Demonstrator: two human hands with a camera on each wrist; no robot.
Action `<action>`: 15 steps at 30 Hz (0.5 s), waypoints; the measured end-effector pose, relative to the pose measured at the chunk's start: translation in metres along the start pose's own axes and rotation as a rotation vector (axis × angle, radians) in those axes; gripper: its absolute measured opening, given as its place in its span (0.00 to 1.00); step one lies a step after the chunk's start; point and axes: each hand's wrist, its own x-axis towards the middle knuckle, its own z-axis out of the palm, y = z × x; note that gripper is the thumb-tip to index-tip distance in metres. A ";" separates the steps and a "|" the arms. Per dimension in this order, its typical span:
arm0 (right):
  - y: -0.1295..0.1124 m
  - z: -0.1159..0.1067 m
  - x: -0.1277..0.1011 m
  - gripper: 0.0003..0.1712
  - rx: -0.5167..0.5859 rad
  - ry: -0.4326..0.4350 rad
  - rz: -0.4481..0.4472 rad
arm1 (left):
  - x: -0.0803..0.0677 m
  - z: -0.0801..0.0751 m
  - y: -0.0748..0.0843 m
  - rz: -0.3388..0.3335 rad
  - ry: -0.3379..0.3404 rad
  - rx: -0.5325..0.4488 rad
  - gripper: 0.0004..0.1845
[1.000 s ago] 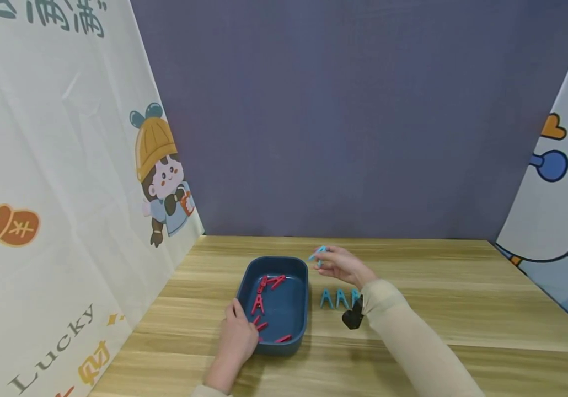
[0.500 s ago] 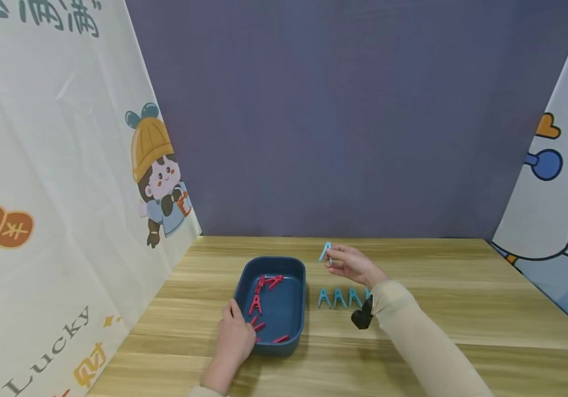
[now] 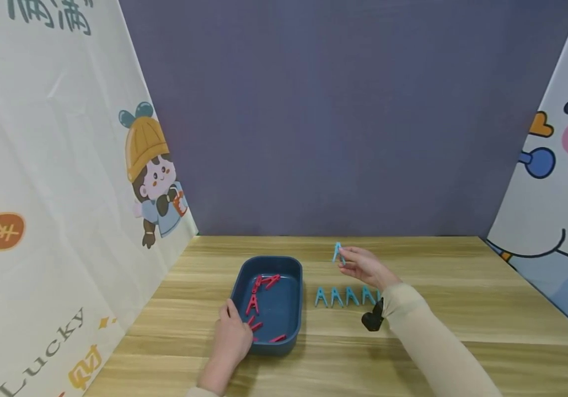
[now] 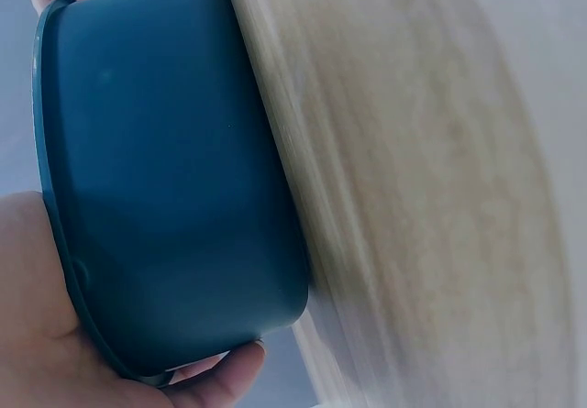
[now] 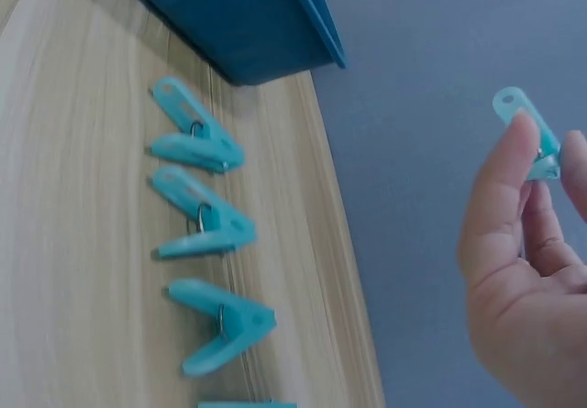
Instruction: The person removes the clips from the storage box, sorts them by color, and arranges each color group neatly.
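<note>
My left hand [image 3: 231, 335] grips the near left corner of a dark blue plastic box [image 3: 290, 345], and the left wrist view shows thumb and fingers at its rim. Inside the box lie several red clothespins [image 3: 252, 305]. My right hand [image 3: 369, 268] pinches a light blue clothespin [image 5: 548, 142] between thumb and fingers, raised above the table to the right of the box. Below that hand, a row of several light blue clothespins [image 3: 336, 298] lies on the table; the sleeve and wrist hide its right end.
The wood-grain table [image 3: 438, 320] reaches back to a dark grey-purple backdrop [image 3: 314, 121]. A white printed sheet [image 3: 55, 165] borders the left side, another printed sheet [image 3: 562, 204] the right. A black object [image 3: 373, 320] hangs at my right wrist.
My right hand has moved right, away from the box, with the light blue clothespin. More of the row has come into view. My left hand keeps its grip on the box.
</note>
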 end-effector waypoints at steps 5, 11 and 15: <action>0.000 -0.009 -0.004 0.29 -0.020 0.033 0.022 | -0.001 -0.002 0.001 0.034 0.016 0.019 0.35; 0.000 -0.018 -0.009 0.32 -0.023 0.047 0.034 | -0.001 -0.001 0.000 0.038 0.005 0.017 0.35; 0.000 -0.022 -0.011 0.31 -0.008 0.050 0.038 | 0.000 -0.001 -0.002 0.040 0.003 0.015 0.35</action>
